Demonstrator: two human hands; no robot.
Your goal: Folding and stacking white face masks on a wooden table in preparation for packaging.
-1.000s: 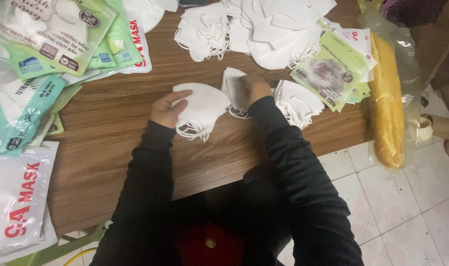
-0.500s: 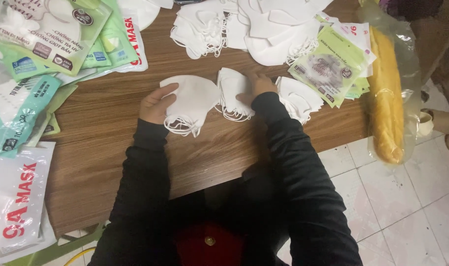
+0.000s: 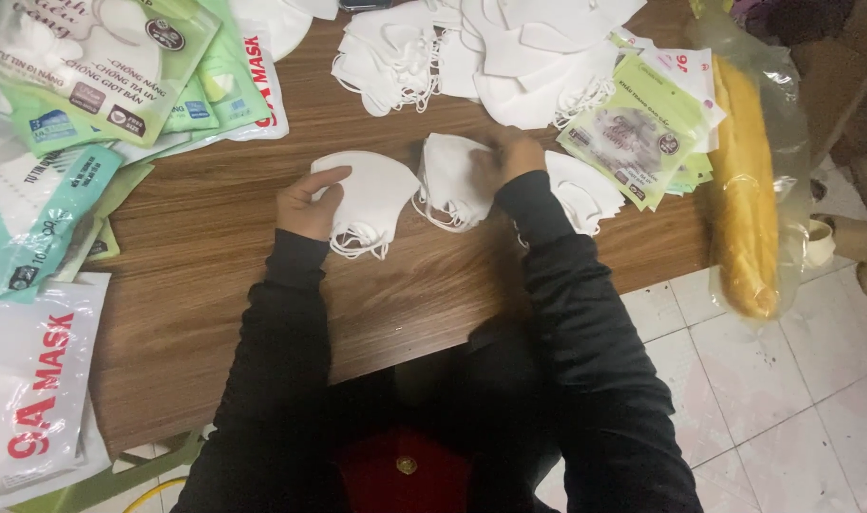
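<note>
My left hand (image 3: 308,204) grips the left edge of a folded white face mask (image 3: 374,195) lying on the wooden table (image 3: 215,275). My right hand (image 3: 514,152) pinches the right side of a second white mask (image 3: 452,180) beside it. The two masks touch in the middle, their ear loops hanging toward me. A third white mask (image 3: 581,195) lies just right of my right wrist. Both arms wear black sleeves.
A heap of loose white masks (image 3: 490,47) fills the far side. Green and white mask packets (image 3: 91,85) cover the left; more packets (image 3: 642,138) sit at the right. A long bread loaf in clear plastic (image 3: 742,190) lies along the right edge. Tiled floor beyond.
Both hands have slid away from me toward the far side of the table, carrying the two masks with them. The right hand now sits at the second mask's right edge.
</note>
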